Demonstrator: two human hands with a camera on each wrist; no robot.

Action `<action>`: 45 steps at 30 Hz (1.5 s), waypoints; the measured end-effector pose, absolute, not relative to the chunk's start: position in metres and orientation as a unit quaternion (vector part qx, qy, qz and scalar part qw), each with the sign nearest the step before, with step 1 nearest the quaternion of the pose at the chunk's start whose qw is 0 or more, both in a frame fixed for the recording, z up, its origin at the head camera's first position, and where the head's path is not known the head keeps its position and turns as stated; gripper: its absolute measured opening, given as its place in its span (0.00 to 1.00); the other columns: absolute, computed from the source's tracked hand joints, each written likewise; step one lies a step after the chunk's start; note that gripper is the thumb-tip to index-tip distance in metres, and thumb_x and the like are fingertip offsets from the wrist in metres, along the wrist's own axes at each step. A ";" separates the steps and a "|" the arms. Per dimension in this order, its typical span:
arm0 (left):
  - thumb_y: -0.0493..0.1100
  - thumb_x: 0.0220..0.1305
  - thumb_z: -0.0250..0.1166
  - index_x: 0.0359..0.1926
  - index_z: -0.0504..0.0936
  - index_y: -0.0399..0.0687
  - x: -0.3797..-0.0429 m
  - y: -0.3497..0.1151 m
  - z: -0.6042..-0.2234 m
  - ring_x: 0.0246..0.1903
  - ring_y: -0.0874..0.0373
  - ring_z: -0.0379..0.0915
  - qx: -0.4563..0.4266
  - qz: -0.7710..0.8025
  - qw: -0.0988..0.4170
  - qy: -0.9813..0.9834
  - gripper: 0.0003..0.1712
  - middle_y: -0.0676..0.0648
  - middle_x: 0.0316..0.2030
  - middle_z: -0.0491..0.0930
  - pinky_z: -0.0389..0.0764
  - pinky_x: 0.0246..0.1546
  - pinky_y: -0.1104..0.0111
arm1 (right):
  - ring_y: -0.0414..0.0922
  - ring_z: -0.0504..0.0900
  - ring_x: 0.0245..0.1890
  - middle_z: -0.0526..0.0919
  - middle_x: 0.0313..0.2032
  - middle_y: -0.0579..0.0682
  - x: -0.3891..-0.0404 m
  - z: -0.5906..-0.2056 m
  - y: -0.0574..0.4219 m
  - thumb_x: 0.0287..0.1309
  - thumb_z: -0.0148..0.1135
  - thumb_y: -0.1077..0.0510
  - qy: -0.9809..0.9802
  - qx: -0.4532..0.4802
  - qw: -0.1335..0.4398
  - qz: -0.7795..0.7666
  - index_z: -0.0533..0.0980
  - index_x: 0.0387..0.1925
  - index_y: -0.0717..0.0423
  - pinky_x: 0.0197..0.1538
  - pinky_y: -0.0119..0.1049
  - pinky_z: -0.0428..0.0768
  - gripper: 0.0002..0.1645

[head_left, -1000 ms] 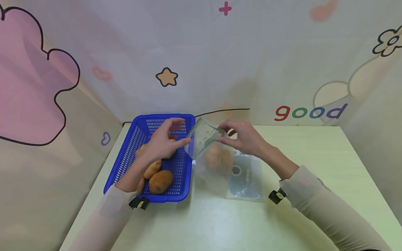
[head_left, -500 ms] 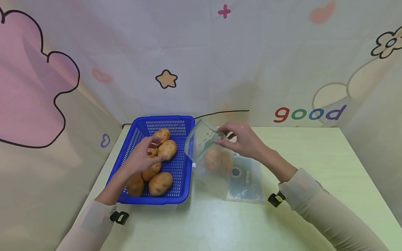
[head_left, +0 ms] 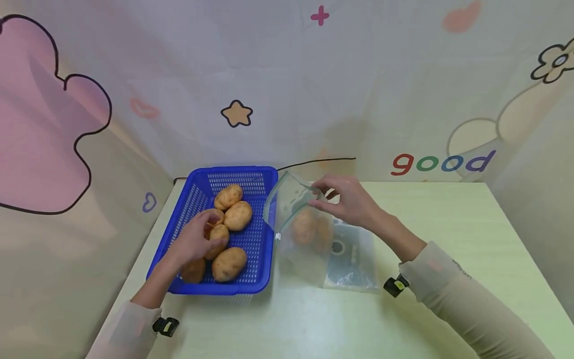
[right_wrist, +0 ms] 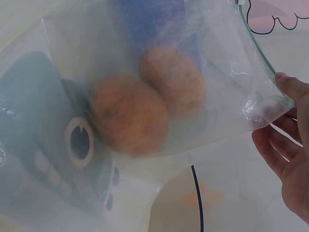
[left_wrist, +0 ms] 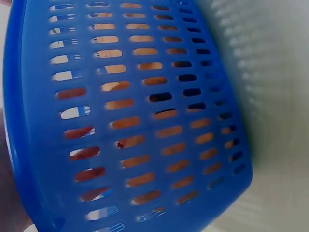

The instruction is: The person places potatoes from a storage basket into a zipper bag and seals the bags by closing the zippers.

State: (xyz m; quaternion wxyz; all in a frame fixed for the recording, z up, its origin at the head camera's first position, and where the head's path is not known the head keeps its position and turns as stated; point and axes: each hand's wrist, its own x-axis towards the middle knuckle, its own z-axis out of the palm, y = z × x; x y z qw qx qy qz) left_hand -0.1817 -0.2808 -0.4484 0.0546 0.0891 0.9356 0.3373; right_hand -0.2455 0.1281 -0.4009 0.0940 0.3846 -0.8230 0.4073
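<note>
My left hand (head_left: 195, 238) is down in the blue basket (head_left: 267, 249), its thumb and fingers spread over a potato (head_left: 220, 232). The thumb overlaps that potato in the head view, and the fingertips overlap the one behind it. My right hand (head_left: 347, 199) pinches the top edge of a clear zip bag (head_left: 287, 204). The bag's mouth gapes toward the basket, with a slider at its near corner. Two potatoes (right_wrist: 130, 115) show through the frosted side of the bag. In the left wrist view the basket's slotted wall (left_wrist: 111, 140) hides most of the left hand.
Several more potatoes, among them a front one (head_left: 229, 264) and a back one (head_left: 228, 196), lie in the basket. A flat printed plastic packet (head_left: 352, 257) lies on the pale table (head_left: 314, 324), right of the zip bag. A printed curtain (head_left: 287, 99) hangs behind.
My left hand has moved away from the bag's mouth, leftward and down to a potato in the basket. My right hand has stayed at the bag's edge.
</note>
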 end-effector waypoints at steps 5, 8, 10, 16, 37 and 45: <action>0.43 0.67 0.74 0.68 0.72 0.30 -0.179 -0.284 -0.456 0.62 0.35 0.72 0.071 0.321 0.067 0.942 0.35 0.30 0.64 0.72 0.74 0.65 0.40 | 0.45 0.87 0.40 0.89 0.39 0.48 -0.244 -0.403 0.128 0.60 0.80 0.57 -0.825 0.378 0.092 0.410 0.85 0.48 0.62 0.43 0.44 0.90 0.19; 0.45 0.67 0.74 0.67 0.74 0.31 -0.179 -0.283 -0.458 0.61 0.37 0.72 0.077 0.313 0.061 0.945 0.35 0.32 0.64 0.71 0.76 0.63 0.41 | 0.45 0.87 0.40 0.89 0.39 0.50 -0.244 -0.404 0.128 0.60 0.80 0.57 -0.828 0.374 0.093 0.408 0.85 0.48 0.63 0.43 0.43 0.90 0.19; 0.45 0.66 0.75 0.66 0.75 0.33 -0.180 -0.281 -0.455 0.60 0.37 0.73 0.082 0.317 0.048 0.944 0.34 0.33 0.63 0.72 0.77 0.61 0.42 | 0.45 0.87 0.40 0.89 0.39 0.51 -0.244 -0.404 0.128 0.59 0.80 0.57 -0.829 0.373 0.094 0.406 0.85 0.48 0.63 0.43 0.43 0.90 0.19; 0.46 0.66 0.76 0.66 0.75 0.36 -0.189 -0.262 -0.425 0.58 0.37 0.77 0.105 0.334 0.001 0.937 0.34 0.37 0.58 0.74 0.83 0.56 0.45 | 0.45 0.87 0.41 0.89 0.40 0.52 -0.243 -0.403 0.128 0.59 0.80 0.56 -0.831 0.374 0.093 0.402 0.85 0.49 0.63 0.43 0.43 0.90 0.20; 0.50 0.68 0.75 0.71 0.72 0.43 -0.215 -0.158 -0.385 0.60 0.45 0.78 0.190 0.392 0.017 0.900 0.37 0.43 0.64 0.75 0.85 0.57 0.54 | 0.47 0.87 0.41 0.89 0.42 0.54 -0.246 -0.402 0.123 0.59 0.80 0.57 -0.827 0.379 0.085 0.408 0.85 0.50 0.62 0.44 0.50 0.90 0.20; 0.48 0.71 0.73 0.71 0.72 0.39 -0.220 -0.169 -0.381 0.64 0.43 0.76 0.180 0.395 0.017 0.901 0.34 0.40 0.66 0.76 0.81 0.62 0.50 | 0.46 0.87 0.41 0.90 0.41 0.54 -0.246 -0.400 0.125 0.59 0.80 0.58 -0.832 0.373 0.087 0.400 0.85 0.49 0.60 0.44 0.45 0.90 0.19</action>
